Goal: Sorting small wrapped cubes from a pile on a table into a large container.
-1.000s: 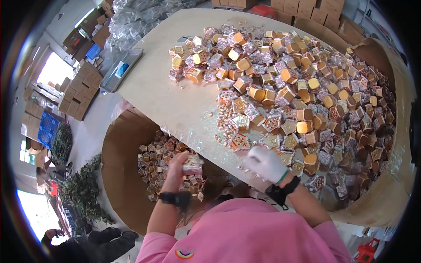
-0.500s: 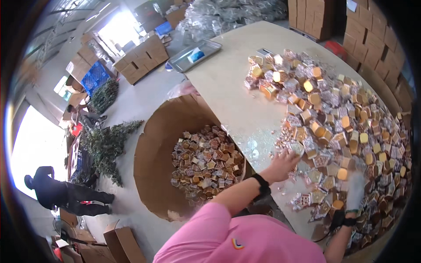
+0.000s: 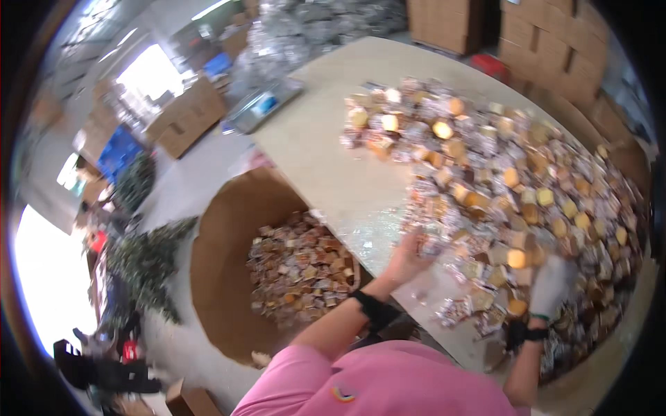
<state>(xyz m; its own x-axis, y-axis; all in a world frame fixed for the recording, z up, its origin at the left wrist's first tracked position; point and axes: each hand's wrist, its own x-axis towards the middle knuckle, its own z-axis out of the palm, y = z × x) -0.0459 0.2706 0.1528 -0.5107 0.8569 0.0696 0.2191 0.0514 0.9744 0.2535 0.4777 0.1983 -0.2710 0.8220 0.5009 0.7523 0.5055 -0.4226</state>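
Note:
A broad heap of small house-shaped ornaments (image 3: 479, 201), silver-patterned with gold or tan bases, covers the right side of the pale table (image 3: 333, 139). My bare left hand (image 3: 411, 258) is at the heap's near left edge, fingers curled around a small shiny ornament (image 3: 433, 245), its details blurred. My right hand (image 3: 553, 286), in a white glove, rests among the ornaments further right. Its fingers are smeared by motion, beside a gold-based piece (image 3: 516, 258). Left of the table, a large round cardboard bin (image 3: 215, 277) holds many similar pieces.
A metal tray (image 3: 260, 107) with a blue item sits at the table's far left corner. Stacked cartons (image 3: 555, 55) stand behind on the right, near a red container (image 3: 490, 66). Green artificial foliage (image 3: 149, 260) lies on the floor at left, near a person in dark clothes (image 3: 104, 367).
The view has swung, shifting the table and heap leftward in the picture. My left hand has gone from spread fingers on the pieces to curled fingers. My right hand remains among the ornaments.

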